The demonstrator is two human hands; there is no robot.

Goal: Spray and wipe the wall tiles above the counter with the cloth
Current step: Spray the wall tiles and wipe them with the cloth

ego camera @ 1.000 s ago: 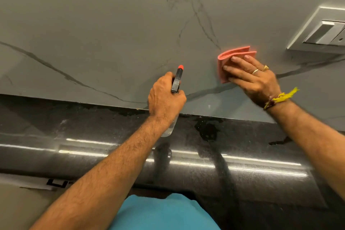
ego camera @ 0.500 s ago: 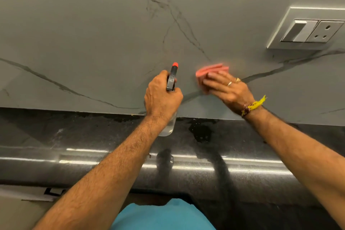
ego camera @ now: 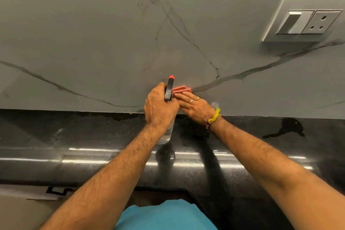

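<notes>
1. The left hand [ego camera: 160, 106] is curled round the neck of the spray bottle [ego camera: 166, 132], holding it upright just in front of the wall tiles [ego camera: 93, 43].
2. The bottle's black spray head with its orange-red nozzle tip [ego camera: 171, 76] points up and toward the tiles; the clear body shows below the left hand, above the tabletop [ego camera: 74, 136].
3. The right hand [ego camera: 196, 106] lies flat with straight fingers, pressing the pink cloth [ego camera: 182, 89] against the tiles.
4. The cloth is folded and sits low on the wall, just above the tabletop's back edge and just right of the spray head. The two hands touch or nearly touch.
5. The right hand carries two rings [ego camera: 194, 99]; a yellow thread band [ego camera: 214, 116] circles the wrist.
6. The tiles are grey with dark veins.
7. A switch and socket plate [ego camera: 306, 22] is mounted on the wall at upper right, well apart from the hands.
8. The black glossy tabletop shows a puddle of liquid [ego camera: 287, 129] to the right.
</notes>
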